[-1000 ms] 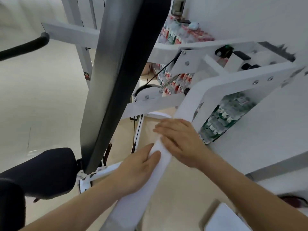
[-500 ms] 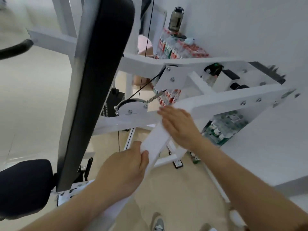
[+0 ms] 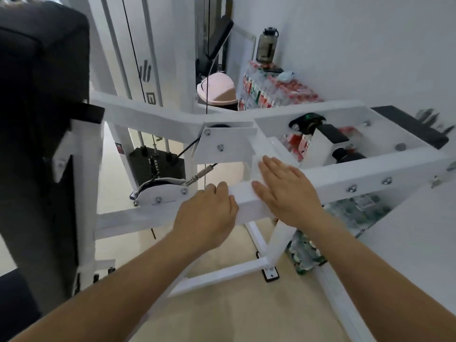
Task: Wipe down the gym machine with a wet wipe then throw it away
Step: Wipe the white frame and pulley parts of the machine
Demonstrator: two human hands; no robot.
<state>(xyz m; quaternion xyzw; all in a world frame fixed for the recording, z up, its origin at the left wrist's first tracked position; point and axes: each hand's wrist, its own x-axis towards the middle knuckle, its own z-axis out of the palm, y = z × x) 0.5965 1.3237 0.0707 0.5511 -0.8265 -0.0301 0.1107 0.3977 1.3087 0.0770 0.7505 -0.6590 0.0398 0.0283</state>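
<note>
Your right hand (image 3: 286,191) lay flat on the white crossbar (image 3: 245,197) of the gym machine (image 3: 370,166), fingers straight and close together, pointing toward eleven o'clock. The wet wipe (image 3: 254,169) sat under those fingers. Only a pale edge showed just past the fingertips, and white on white made its outline hard to tell.

Your left hand (image 3: 207,213) gripped the same crossbar just at nine o'clock of the right hand, with the fingers curled over the bar's far edge and the thumb on the near side. The two hands were near each other but not touching.

At nine o'clock of the left hand a pulley (image 3: 160,193) was bolted to the frame, and a black cable (image 3: 206,58) ran straight up from it. Beyond the pulley stood the weight stack (image 3: 143,164). The black back pad (image 3: 44,82) filled the view at ten o'clock.

At twelve o'clock, behind the frame, a pink bin (image 3: 218,91) stood on the floor (image 3: 234,314). At one o'clock a dark water bottle (image 3: 266,45) stood upright on shrink-wrapped packs of red-labelled drinks (image 3: 276,92) against the wall. At four o'clock of your right hand, green-labelled bottle packs (image 3: 362,211) lay under the frame.
</note>
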